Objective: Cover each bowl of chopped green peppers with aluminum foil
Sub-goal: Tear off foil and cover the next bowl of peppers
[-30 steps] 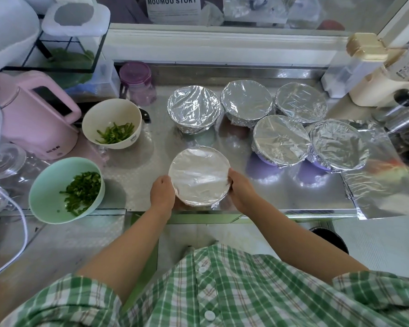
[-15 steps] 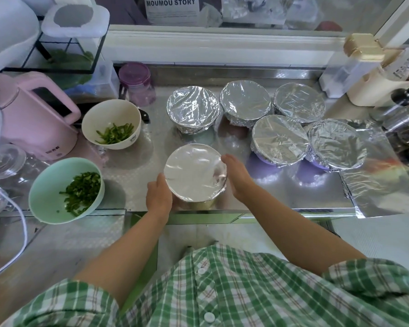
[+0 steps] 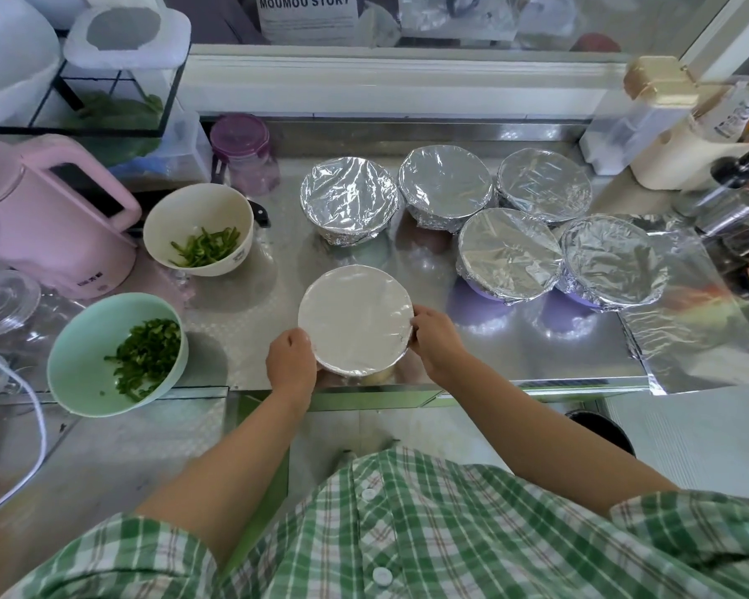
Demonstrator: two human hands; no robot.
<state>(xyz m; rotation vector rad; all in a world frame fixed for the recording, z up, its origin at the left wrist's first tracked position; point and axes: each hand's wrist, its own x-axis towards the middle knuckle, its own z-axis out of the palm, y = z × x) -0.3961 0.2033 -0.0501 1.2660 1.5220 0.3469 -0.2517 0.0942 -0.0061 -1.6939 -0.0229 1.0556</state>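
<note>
Steel counter [image 3: 251, 339]: left hand [image 3: 290, 361] and right hand [image 3: 435, 339], grip clamped on foiled bowl [image 3: 355, 317]; covered bowls [image 3: 349, 196] crowd behind.

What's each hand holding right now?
Left hand: grips the foil-covered bowl at its rim.
Right hand: grips the same bowl's opposite rim.

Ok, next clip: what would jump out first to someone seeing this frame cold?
The left hand and right hand grip a foil-topped bowl at the front edge of the counter. Behind it to the right, five more foil-covered bowls cluster together. On the left, a white bowl and a mint bowl of chopped green peppers stand uncovered.
</note>
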